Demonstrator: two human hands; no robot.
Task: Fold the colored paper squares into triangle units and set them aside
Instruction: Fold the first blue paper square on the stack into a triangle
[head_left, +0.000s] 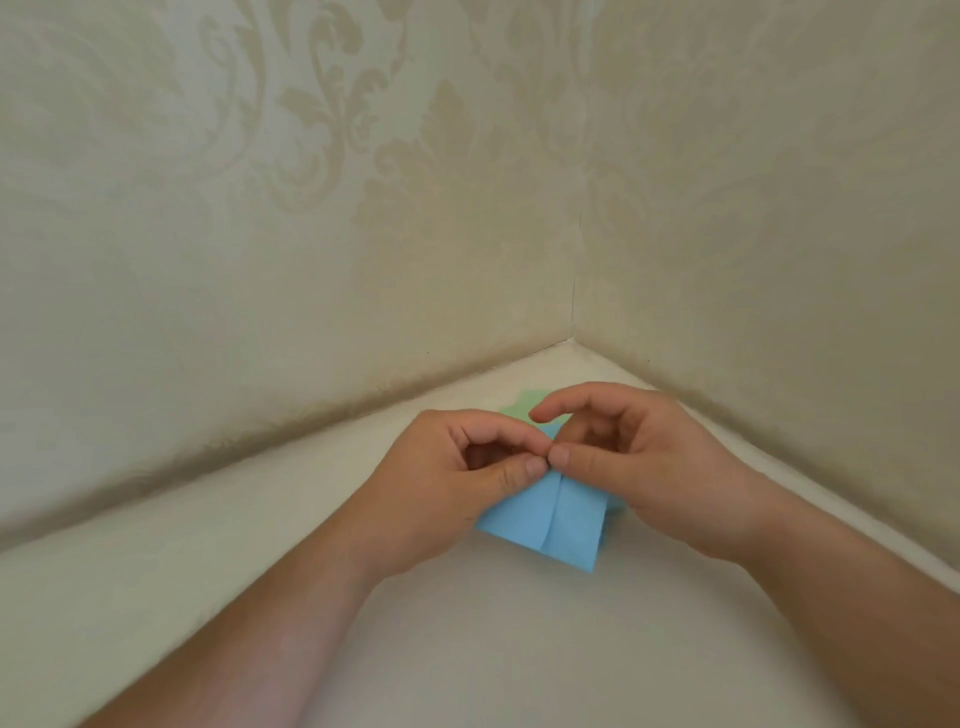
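I see the blue paper (545, 525) held just above the white tabletop (467, 649), near the corner where the two walls meet. It is partly folded: a crease runs down its middle from the top edge toward the lower point, and the two side flaps meet along that line.

My left hand (447, 478) grips the paper at its top edge, thumb on the near face and curled fingers behind it. My right hand (639, 467) pinches the same top edge just beside the left thumb, its thumb on the near face; the index finger is raised and curved above the paper, touching nothing. The two thumb tips touch at the crease.

Behind the hands, a green paper (519, 404) lies on the tabletop, mostly hidden by the fingers; I cannot tell its shape.

The walls (311, 208) carry pale patterned wallpaper and stand right at the tabletop's far edges.
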